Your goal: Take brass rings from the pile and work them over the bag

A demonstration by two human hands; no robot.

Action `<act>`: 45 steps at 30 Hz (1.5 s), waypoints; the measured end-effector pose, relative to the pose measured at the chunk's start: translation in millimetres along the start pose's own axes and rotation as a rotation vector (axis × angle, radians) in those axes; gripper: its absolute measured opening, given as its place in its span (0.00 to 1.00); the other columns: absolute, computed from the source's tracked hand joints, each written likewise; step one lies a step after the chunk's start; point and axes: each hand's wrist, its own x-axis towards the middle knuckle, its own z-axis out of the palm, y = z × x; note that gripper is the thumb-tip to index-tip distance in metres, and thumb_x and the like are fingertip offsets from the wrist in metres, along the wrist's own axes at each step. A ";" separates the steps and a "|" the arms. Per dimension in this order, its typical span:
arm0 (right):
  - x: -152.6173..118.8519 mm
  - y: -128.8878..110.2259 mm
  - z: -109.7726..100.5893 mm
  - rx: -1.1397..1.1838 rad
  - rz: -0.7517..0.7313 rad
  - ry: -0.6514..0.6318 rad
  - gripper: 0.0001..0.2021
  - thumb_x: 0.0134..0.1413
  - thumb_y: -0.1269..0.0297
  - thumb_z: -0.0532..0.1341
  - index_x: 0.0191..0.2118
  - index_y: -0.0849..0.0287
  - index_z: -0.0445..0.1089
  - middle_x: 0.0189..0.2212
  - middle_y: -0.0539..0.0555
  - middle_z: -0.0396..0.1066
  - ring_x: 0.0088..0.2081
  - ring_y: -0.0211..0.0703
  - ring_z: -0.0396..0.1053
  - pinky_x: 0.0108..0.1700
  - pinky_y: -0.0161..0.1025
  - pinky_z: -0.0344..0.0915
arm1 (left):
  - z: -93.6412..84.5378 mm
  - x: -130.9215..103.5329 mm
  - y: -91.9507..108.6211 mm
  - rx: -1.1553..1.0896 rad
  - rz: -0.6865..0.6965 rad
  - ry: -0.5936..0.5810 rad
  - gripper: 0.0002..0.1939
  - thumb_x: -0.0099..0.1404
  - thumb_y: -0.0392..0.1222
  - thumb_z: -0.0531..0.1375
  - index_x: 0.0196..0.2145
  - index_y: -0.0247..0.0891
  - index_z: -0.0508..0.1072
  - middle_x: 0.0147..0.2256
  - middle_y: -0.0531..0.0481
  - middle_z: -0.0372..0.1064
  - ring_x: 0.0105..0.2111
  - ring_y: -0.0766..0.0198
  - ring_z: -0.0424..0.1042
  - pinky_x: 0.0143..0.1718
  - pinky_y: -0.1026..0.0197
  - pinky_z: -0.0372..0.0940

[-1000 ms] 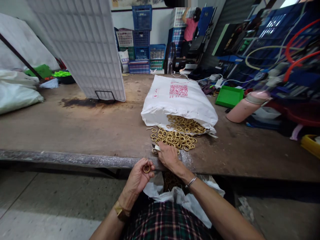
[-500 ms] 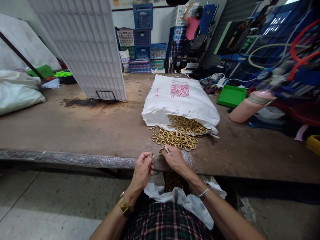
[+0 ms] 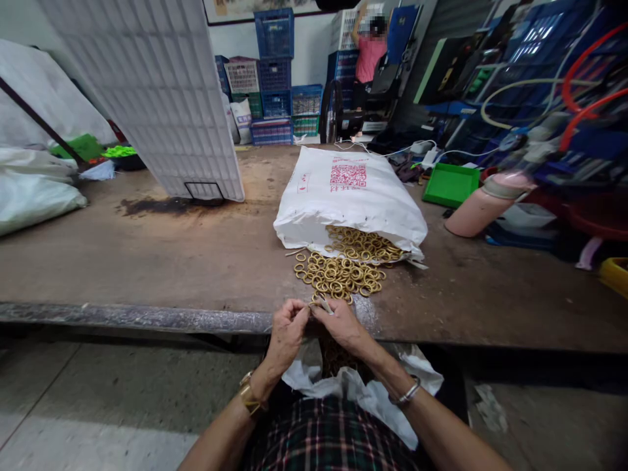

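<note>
My left hand [image 3: 288, 332] is closed, thumb and fingertips pinched on a brass-coloured ring [image 3: 313, 304] at the table's front edge. My right hand [image 3: 345, 325] meets it from the other side, its fingertips at the same ring. Between the right thumb and fingers a slim, pale grey blade-like tool [image 3: 325, 305] sticks out; its exact kind is unclear. Just beyond both hands lies a loose heap of brass-coloured rings [image 3: 338, 273]. More rings spill from the mouth of a white woven sack [image 3: 314, 196] lying on its side.
Below the table edge, an opened white bag [image 3: 350, 379] on my lap holds dark rings [image 3: 337, 356]. A white ribbed panel [image 3: 147, 98] stands at left. A green tray [image 3: 451, 186] and pink bottle [image 3: 473, 209] are at right. A person [image 3: 370, 55] stands at the back by stacked crates [image 3: 275, 72].
My two hands have come together, the left moving right and slightly up, until their fingertips meet at the ring. The view has shifted slightly. Sack and ring heap look the same.
</note>
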 end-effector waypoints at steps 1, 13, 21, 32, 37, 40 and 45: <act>0.2 0.7 -0.7 -0.013 -0.016 0.014 0.11 0.47 0.59 0.53 0.23 0.61 0.63 0.18 0.45 0.57 0.23 0.33 0.53 0.25 0.31 0.52 | 0.2 0.2 -0.5 -0.049 -0.061 -0.015 0.14 0.53 0.50 0.59 0.26 0.35 0.64 0.16 0.60 0.53 0.16 0.75 0.50 0.16 0.71 0.46; -4.8 -2.0 -3.8 -0.086 -0.209 0.004 0.10 0.51 0.64 0.54 0.38 0.60 0.67 0.31 0.51 0.69 0.33 0.36 0.65 0.36 0.33 0.60 | 1.5 -0.7 6.5 -0.286 -0.289 -0.055 0.17 0.47 0.47 0.63 0.29 0.37 0.60 0.19 0.60 0.56 0.13 0.78 0.50 0.13 0.73 0.39; -5.5 -2.4 -2.3 -0.026 -0.178 -0.007 0.13 0.51 0.57 0.55 0.36 0.61 0.68 0.28 0.50 0.69 0.31 0.36 0.65 0.34 0.33 0.60 | 1.7 -0.7 11.2 -0.424 -0.369 -0.079 0.19 0.43 0.43 0.65 0.29 0.36 0.59 0.17 0.61 0.56 0.12 0.80 0.47 0.13 0.73 0.37; -3.4 3.9 0.2 -0.016 -0.094 0.076 0.13 0.51 0.56 0.53 0.26 0.61 0.65 0.21 0.47 0.63 0.25 0.34 0.59 0.29 0.31 0.55 | 4.2 -9.6 5.8 -0.229 -0.185 -0.086 0.15 0.53 0.50 0.59 0.30 0.35 0.62 0.22 0.57 0.60 0.14 0.78 0.51 0.12 0.72 0.43; -2.1 8.6 2.1 -0.076 -0.102 0.097 0.15 0.51 0.55 0.51 0.21 0.60 0.60 0.18 0.46 0.58 0.23 0.33 0.55 0.27 0.31 0.53 | 3.8 -10.7 6.2 -0.133 -0.185 -0.153 0.14 0.54 0.49 0.58 0.28 0.35 0.62 0.22 0.57 0.59 0.13 0.79 0.47 0.13 0.71 0.40; -2.1 10.3 3.6 -0.096 -0.072 0.103 0.15 0.50 0.55 0.50 0.20 0.59 0.58 0.17 0.45 0.55 0.22 0.32 0.52 0.25 0.31 0.51 | 3.1 -10.7 7.3 -0.101 -0.192 -0.172 0.15 0.54 0.50 0.58 0.26 0.35 0.61 0.19 0.59 0.56 0.12 0.79 0.45 0.13 0.70 0.39; 0.2 10.6 3.6 -0.086 -0.071 0.125 0.15 0.50 0.55 0.50 0.20 0.59 0.59 0.17 0.45 0.56 0.21 0.32 0.53 0.24 0.31 0.51 | 3.3 -12.5 6.6 -0.102 -0.189 -0.166 0.17 0.54 0.53 0.58 0.24 0.36 0.59 0.16 0.61 0.52 0.12 0.78 0.44 0.13 0.70 0.39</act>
